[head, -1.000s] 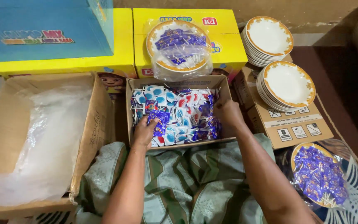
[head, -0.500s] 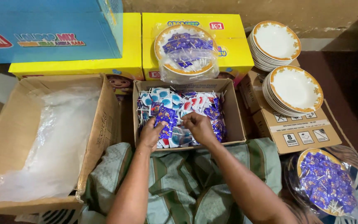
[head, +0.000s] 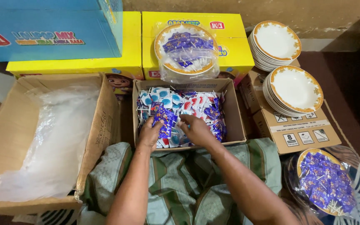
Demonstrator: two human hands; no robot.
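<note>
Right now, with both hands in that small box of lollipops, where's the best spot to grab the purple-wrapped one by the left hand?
Probably the wrapped head of the purple lollipop, pinched from above. It lies flat on the heap beside the left hand, its stick buried among the others, and the small box is open only at the top.

I see a small open cardboard box [head: 232, 112] packed with wrapped lollipops [head: 196, 108] in blue, red and purple foil, white sticks poking out, heaped loosely. Both my hands rest in the pile's near side.
</note>
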